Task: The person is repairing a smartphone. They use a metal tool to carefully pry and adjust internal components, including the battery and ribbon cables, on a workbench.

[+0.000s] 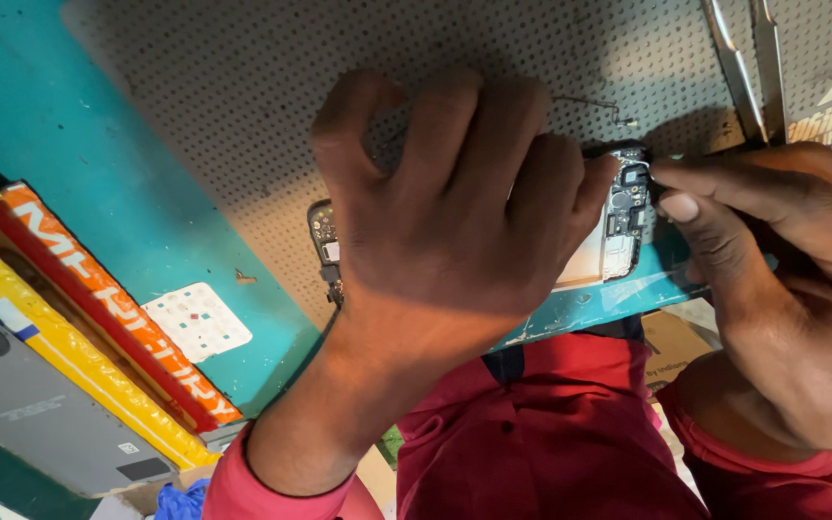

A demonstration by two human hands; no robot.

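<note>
Opened phone on perforated grey mat, both hands on it.

Grey dotted mat (243, 87) over teal bench (98, 193), matte and pitted. Left hand (435, 221) laid palm-down over opened phone (618, 231), fingers spread and curled, covering most of it near the bench's near edge. Right hand (782, 260) at phone's right end, fingertips pressed together at exposed circuit board; pinched item, if any, cannot be told. Steel tweezers (739, 67) far right, glossy. Small white grid sticker (196, 320) left.
</note>
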